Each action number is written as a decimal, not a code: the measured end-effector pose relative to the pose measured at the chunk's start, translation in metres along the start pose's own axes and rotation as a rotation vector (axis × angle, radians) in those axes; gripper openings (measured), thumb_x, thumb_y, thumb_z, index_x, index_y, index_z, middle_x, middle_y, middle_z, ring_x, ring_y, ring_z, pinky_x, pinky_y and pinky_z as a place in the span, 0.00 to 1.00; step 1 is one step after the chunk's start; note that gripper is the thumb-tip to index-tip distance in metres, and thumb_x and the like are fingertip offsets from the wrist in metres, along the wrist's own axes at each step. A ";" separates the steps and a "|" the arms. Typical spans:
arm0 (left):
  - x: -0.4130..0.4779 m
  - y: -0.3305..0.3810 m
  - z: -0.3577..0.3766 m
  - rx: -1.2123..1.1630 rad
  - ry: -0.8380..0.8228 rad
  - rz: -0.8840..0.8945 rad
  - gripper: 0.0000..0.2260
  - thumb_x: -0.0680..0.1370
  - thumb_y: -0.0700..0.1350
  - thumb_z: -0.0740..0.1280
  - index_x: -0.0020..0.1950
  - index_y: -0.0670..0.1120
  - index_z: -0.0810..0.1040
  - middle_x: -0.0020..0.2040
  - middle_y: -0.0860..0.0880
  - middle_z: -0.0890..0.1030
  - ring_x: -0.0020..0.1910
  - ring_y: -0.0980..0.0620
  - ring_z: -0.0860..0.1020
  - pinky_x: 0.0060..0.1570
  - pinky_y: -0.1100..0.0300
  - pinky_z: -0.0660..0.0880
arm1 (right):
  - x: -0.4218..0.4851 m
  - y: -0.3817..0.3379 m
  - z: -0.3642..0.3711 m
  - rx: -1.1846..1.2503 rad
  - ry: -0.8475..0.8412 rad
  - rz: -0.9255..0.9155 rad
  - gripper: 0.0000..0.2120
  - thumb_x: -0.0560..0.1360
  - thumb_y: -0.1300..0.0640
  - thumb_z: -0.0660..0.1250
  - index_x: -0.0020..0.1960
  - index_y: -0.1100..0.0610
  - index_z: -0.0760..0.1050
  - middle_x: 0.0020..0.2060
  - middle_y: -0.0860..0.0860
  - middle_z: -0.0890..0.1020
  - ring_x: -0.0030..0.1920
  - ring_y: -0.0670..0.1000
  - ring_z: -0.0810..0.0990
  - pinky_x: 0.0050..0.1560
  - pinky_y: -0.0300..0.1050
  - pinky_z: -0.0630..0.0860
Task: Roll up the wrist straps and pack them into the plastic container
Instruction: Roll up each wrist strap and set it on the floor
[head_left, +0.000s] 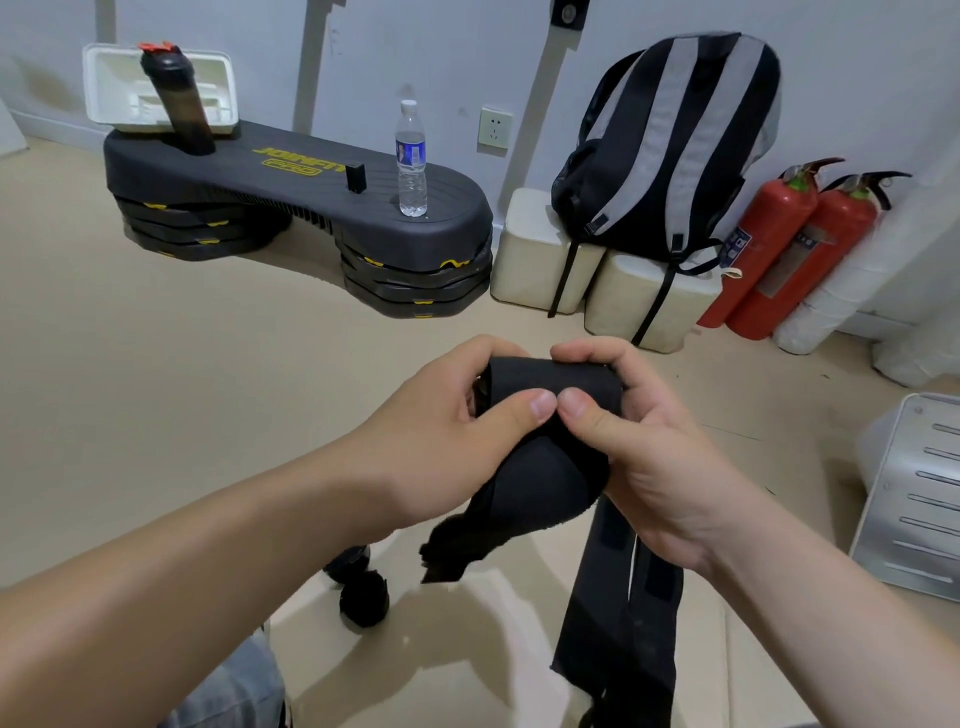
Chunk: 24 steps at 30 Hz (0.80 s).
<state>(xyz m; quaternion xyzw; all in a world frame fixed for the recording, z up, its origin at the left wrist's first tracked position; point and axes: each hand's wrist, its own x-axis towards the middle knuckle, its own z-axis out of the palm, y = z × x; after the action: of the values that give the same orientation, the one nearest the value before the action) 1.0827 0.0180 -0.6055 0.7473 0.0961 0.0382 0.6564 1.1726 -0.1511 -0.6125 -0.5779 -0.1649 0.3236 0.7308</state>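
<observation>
A black wrist strap (550, 387) is held in front of me by both hands, its upper end curled into a partial roll. My left hand (441, 441) grips the roll's left side, thumb on top. My right hand (649, 441) pinches the right side, thumb beside the left thumb. The strap's loose end (519, 499) droops below my hands. A longer black strap (618, 639) hangs down beneath my right wrist. Low on the floor lie two dark rolled bundles (361, 587). A clear plastic container (883, 457) shows dimly at the right edge.
A black and yellow aerobic step (291, 176) stands ahead with a dark shaker bottle (179, 98), a white foam tray (119, 83) and a water bottle (412, 161). A striped backpack (670, 150) rests on pale blocks. Two red fire extinguishers (779, 244) lean on the wall. A white slotted device (919, 499) is at right.
</observation>
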 end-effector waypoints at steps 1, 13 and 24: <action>0.000 0.000 0.000 0.016 0.006 0.048 0.08 0.81 0.52 0.70 0.59 0.55 0.79 0.49 0.51 0.86 0.50 0.54 0.85 0.51 0.55 0.82 | 0.001 -0.002 -0.001 0.016 -0.002 0.017 0.18 0.74 0.58 0.72 0.63 0.51 0.80 0.55 0.57 0.86 0.53 0.58 0.86 0.51 0.49 0.85; -0.004 0.000 -0.012 0.621 -0.003 0.603 0.20 0.81 0.45 0.71 0.73 0.53 0.76 0.57 0.54 0.81 0.54 0.54 0.80 0.54 0.56 0.78 | 0.002 -0.003 0.002 -0.013 -0.097 0.143 0.39 0.76 0.32 0.64 0.71 0.64 0.74 0.64 0.67 0.82 0.67 0.66 0.81 0.70 0.64 0.76; -0.003 -0.004 0.002 -0.050 -0.023 -0.099 0.24 0.72 0.68 0.69 0.60 0.54 0.80 0.48 0.55 0.87 0.50 0.56 0.86 0.48 0.54 0.83 | -0.002 0.001 -0.003 -0.009 -0.035 -0.024 0.17 0.75 0.58 0.72 0.63 0.54 0.77 0.51 0.58 0.84 0.50 0.57 0.85 0.48 0.50 0.85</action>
<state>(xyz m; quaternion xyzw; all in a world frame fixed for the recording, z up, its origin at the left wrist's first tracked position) 1.0802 0.0155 -0.6094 0.7255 0.1245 -0.0005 0.6769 1.1726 -0.1549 -0.6142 -0.5734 -0.1863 0.3241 0.7290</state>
